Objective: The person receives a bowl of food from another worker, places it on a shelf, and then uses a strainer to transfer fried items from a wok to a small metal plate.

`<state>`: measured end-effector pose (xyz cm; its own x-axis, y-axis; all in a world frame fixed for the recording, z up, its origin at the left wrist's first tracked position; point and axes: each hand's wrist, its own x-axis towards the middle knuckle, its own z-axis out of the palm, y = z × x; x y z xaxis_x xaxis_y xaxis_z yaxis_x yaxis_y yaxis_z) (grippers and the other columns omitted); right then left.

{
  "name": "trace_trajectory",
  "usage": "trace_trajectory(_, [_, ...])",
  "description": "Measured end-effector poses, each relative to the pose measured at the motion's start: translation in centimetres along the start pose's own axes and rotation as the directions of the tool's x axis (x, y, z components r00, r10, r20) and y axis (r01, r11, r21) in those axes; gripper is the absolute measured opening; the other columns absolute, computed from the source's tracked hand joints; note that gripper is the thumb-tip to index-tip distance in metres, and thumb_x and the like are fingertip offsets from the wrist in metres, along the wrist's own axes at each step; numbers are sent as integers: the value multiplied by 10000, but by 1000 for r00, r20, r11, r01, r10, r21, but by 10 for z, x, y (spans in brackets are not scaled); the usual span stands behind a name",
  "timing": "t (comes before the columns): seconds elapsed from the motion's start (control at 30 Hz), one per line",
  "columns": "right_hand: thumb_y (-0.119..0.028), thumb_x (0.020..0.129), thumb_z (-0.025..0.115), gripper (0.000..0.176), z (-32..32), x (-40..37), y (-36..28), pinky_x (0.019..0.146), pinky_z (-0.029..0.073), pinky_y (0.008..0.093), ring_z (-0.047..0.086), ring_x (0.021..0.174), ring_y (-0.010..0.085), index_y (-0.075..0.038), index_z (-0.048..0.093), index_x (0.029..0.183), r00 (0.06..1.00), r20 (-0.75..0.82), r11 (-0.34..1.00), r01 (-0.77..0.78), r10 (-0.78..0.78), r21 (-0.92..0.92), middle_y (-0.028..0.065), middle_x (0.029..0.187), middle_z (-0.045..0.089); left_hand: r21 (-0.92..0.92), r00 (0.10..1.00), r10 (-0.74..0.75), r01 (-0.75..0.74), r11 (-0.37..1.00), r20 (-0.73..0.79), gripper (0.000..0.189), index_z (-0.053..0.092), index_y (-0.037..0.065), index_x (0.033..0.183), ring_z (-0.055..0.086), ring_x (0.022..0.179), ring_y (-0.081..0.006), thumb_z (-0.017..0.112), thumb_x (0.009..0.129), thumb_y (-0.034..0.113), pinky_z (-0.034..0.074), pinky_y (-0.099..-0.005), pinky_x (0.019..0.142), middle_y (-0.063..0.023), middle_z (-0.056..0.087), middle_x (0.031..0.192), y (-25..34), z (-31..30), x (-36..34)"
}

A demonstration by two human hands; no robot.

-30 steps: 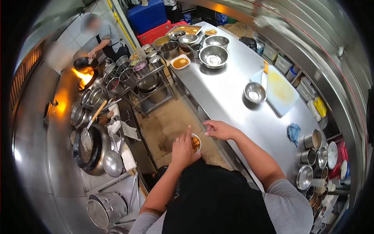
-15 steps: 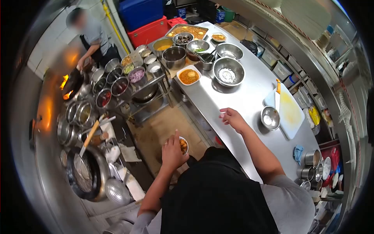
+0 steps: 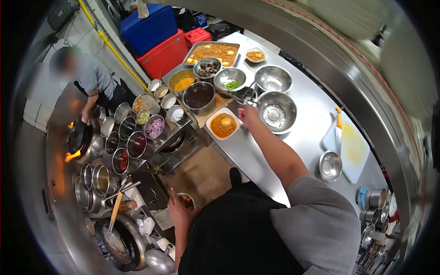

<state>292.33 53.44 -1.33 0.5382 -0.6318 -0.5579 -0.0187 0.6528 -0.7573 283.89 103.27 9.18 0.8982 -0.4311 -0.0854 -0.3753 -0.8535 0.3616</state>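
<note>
My left hand (image 3: 178,211) holds a small white bowl of orange-brown food (image 3: 186,200) low at my side, above the floor. My right hand (image 3: 249,115) reaches far across the steel counter (image 3: 302,133), fingers loosely curled and holding nothing that I can see. It sits between a white dish of orange curry (image 3: 223,125) and a large steel mixing bowl (image 3: 276,112), close to tongs (image 3: 245,95) resting by a bowl of green vegetables (image 3: 231,82).
A co-worker (image 3: 94,82) tends a flaming wok (image 3: 79,137) at the left. A cart of steel ingredient containers (image 3: 137,133) stands between us. A tray of curry (image 3: 211,52), a dark sauce pot (image 3: 199,96), a cutting board (image 3: 353,146) and a small steel bowl (image 3: 330,165) share the counter.
My right hand has stretched forward along the counter to the far dishes. My left hand with the small bowl has dropped lower and to the left. My view has shifted forward.
</note>
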Motion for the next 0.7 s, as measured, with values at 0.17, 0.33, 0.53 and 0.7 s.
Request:
trace_trajectory(0.17, [-108, 997, 526, 118, 14, 35, 2, 553, 576, 358, 643, 682, 230, -21, 543, 1075, 951, -305, 952, 48, 49, 303, 139, 905, 609, 60, 988, -77, 86, 995, -132, 1219, 214, 26, 1589, 547, 1188, -465, 897, 598, 220, 467, -511, 1026, -271, 538, 1344, -20, -11, 26])
trace_trajectory(0.33, [-106, 998, 465, 188, 9, 70, -16, 571, 593, 386, 652, 740, 259, 10, 506, 1139, 926, -368, 947, 192, -88, 257, 180, 956, 596, -30, 993, -87, 85, 996, -79, 1132, 262, 0, 1566, 520, 1238, -480, 850, 624, 217, 446, -528, 1050, -293, 521, 1372, -21, -17, 57])
trace_trajectory(0.53, [-267, 1030, 590, 237, -23, 101, -33, 593, 506, 329, 542, 709, 150, -79, 541, 1166, 962, -188, 977, 175, -196, -124, 65, 966, 609, -4, 993, 101, -101, 995, -61, 1177, 240, 36, 1584, 548, 1212, -454, 882, 615, 220, 462, -505, 1032, -274, 542, 1335, -28, -24, 111])
trace_trajectory(0.7, [-196, 953, 683, 302, -19, 60, 33, 688, 539, 351, 643, 750, 183, -51, 614, 1208, 947, -51, 647, 177, -318, -742, 90, 849, 677, 0, 986, 169, -169, 986, -8, 1143, 260, 16, 1574, 528, 1247, -451, 865, 627, 223, 455, -504, 1050, -273, 519, 1384, -21, -42, 140])
